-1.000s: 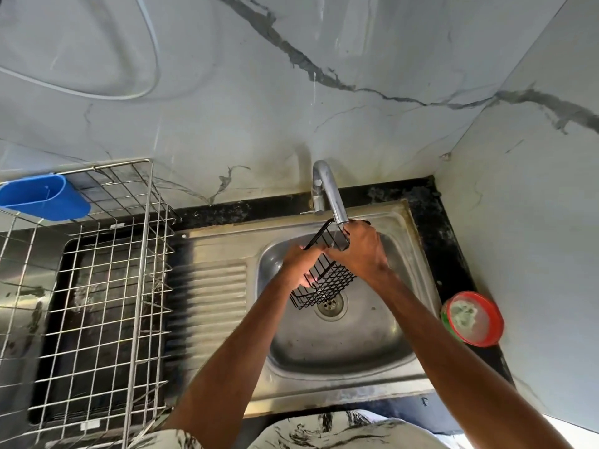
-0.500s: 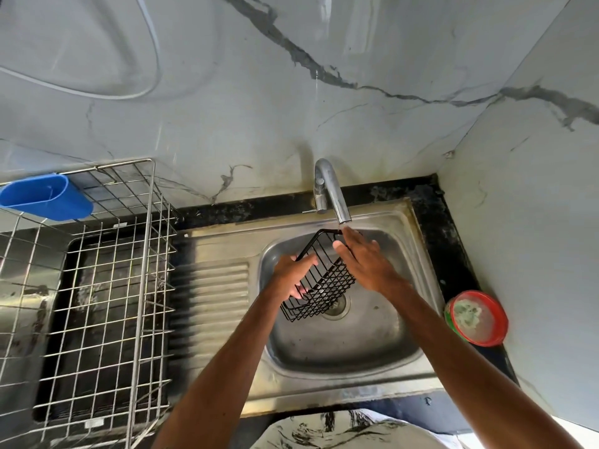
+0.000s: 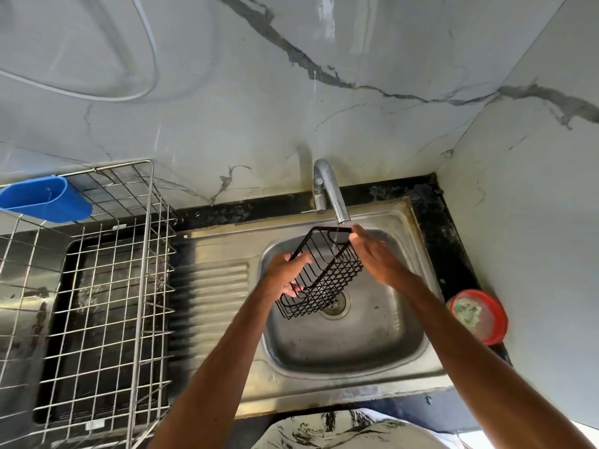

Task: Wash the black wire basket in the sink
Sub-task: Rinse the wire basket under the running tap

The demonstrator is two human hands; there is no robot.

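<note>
Now | black wire basket (image 3: 324,273): light, stiff, wet-slick; grip rim wires | left hand (image 3: 285,277) clasps its near side | right hand (image 3: 372,254) flat, fingers extended, against far side under tap (image 3: 330,196)

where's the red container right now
In the head view, the red container sits on the dark counter at the right, beside the sink and against the side wall.
</note>
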